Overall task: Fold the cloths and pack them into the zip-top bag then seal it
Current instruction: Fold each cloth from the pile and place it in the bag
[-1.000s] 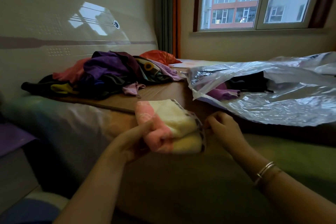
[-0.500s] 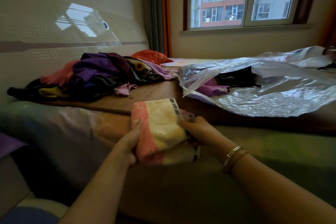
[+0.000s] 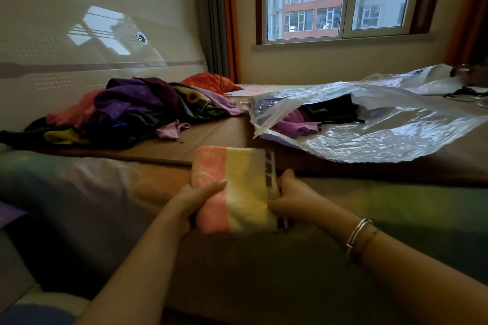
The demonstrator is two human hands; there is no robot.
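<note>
Now the left hand (image 3: 196,199) grips the pink edge of the folded pink-and-yellow towel (image 3: 233,190), and the right hand (image 3: 291,199) pinches its striped edge. Beyond the grip lies the open zip-top bag (image 3: 375,129); the cloth pile (image 3: 126,111) lies further left.

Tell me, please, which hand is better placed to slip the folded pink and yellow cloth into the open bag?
Probably the right hand: it grips the folded cloth on the side nearer the zip-top bag, whose mouth opens just beyond it. The left hand holds the far edge.
</note>
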